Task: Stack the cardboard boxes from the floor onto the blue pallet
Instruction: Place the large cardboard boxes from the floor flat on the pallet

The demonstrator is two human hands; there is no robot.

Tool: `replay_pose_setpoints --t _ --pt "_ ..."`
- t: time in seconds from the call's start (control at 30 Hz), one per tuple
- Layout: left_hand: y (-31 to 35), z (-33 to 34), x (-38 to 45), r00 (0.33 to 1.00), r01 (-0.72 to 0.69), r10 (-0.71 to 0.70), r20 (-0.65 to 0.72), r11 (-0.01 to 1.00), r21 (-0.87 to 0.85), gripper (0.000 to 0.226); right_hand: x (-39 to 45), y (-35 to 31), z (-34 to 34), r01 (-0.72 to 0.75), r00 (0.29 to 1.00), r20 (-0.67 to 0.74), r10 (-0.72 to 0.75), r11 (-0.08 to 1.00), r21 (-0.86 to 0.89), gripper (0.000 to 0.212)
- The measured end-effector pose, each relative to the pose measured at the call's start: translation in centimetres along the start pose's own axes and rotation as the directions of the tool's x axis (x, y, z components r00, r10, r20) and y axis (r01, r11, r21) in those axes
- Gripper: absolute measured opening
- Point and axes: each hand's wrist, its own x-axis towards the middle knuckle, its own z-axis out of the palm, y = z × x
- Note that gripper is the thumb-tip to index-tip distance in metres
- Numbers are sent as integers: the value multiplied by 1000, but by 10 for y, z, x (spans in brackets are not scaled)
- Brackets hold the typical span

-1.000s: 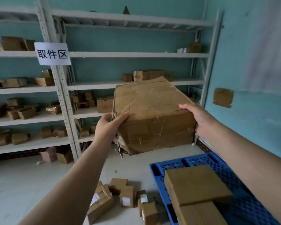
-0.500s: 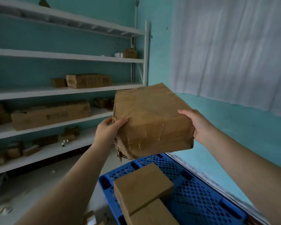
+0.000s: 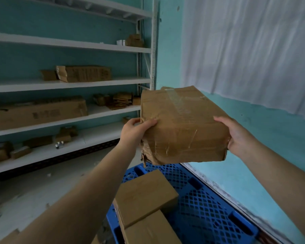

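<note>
Far pallet [image 3: 201, 196] deck bare; two boxes [image 3: 144, 196] fill near corner; wall [image 3: 275, 155] close on right.

Worn cardboard box [image 3: 181, 127] held in the air between both hands, above the far part of the blue pallet [image 3: 206, 205]. Left hand [image 3: 133, 132] clasped on the near-left corner, thumb on top, torn flaps hanging just below. Right hand [image 3: 236, 136] pressed flat against the right side, fingers [image 3: 220, 119] curled over the top edge. Clear tape running across the lid and front face, wrinkled. Two closed boxes on the pallet: upper box [image 3: 146, 196] resting partly on the lower box [image 3: 148, 229]. White shelving [image 3: 69, 83] at left, carrying long cartons [image 3: 40, 112] and small scattered boxes. Teal wall [image 3: 271, 138] at right, white curtain [image 3: 250, 50] above.
</note>
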Motion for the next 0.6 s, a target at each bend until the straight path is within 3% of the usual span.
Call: replay_pose_setpoints --t 0.27,0.6 --pt "-18 97 14 983 49 -63 -170 995 -84 50 83 -18 -60 -15 992 124 27 995 -97 39" --pt "-17 137 21 978 28 -36 -204 999 -40 63 120 -19 -93 -41 984 169 54 996 -82 46"
